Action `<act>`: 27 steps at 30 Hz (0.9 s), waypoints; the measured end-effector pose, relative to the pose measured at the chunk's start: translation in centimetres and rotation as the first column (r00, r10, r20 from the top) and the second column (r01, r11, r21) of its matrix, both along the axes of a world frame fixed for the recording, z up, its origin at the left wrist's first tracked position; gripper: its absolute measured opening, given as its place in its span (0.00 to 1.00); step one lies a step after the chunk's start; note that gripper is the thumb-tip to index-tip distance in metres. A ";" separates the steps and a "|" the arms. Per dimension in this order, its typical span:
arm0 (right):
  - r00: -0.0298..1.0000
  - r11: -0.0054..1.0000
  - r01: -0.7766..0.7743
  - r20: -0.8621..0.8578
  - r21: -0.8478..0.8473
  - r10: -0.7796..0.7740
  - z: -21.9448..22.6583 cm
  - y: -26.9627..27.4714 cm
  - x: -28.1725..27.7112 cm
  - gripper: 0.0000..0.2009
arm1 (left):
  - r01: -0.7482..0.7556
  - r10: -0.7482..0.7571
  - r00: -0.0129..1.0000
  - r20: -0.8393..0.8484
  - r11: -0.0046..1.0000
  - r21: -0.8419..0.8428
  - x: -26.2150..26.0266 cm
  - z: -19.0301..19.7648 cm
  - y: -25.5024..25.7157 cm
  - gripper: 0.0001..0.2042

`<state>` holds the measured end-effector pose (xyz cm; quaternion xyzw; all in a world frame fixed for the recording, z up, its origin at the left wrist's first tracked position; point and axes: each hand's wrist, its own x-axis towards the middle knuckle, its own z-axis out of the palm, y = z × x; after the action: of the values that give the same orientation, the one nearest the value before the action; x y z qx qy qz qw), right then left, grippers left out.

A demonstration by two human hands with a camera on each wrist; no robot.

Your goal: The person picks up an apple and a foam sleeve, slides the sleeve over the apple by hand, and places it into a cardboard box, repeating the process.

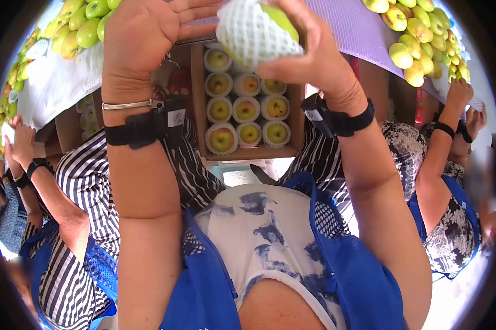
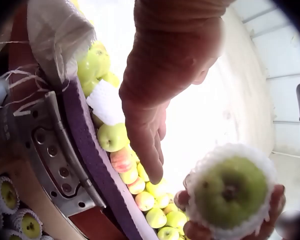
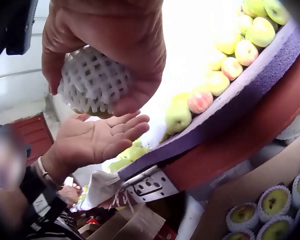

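Observation:
My right hand (image 1: 319, 58) grips a green apple (image 1: 281, 25) wrapped in a white foam net (image 1: 253, 38). In the right wrist view the fingers curl round the netted apple (image 3: 95, 80), and the left wrist view shows its bare end (image 2: 230, 192). My left hand (image 1: 143, 41) is held palm up beside it, fingers straight, with nothing on the palm (image 3: 90, 137). Below both hands stands a cardboard box (image 1: 198, 110) with rows of apples (image 1: 245, 110) in white foam nets.
Loose green and reddish apples (image 1: 85, 30) lie at the left on the table, more apples (image 1: 418, 44) at the right. A purple foam edge (image 3: 230, 95) borders the table, with a metal bracket (image 2: 55, 155) beside it. People's hands (image 1: 22, 140) work on both sides.

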<state>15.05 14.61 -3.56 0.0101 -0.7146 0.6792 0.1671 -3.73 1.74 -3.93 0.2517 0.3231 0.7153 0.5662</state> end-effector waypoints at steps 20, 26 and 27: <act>0.710 0.686 -0.341 0.655 0.643 -0.260 -19.4 -10.4 8.7 0.37 | 0.061 -0.055 0.994 -0.090 0.996 0.069 -0.2 0.2 -4.1 0.37; 0.795 0.671 -0.276 0.556 0.688 -0.243 -22.8 -10.7 9.4 0.44 | 0.036 -0.028 0.983 -0.180 0.999 0.040 -0.2 0.6 -4.1 0.35; 0.802 0.681 -0.260 0.546 0.685 -0.243 -22.8 -10.7 9.2 0.44 | 0.032 -0.028 0.981 -0.190 0.999 0.019 -0.1 0.8 -4.1 0.35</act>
<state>24.27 3.91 -26.37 -0.1347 -0.9391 0.3034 -0.0883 -3.78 -2.37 -3.11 0.3299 0.3639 0.6830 0.5405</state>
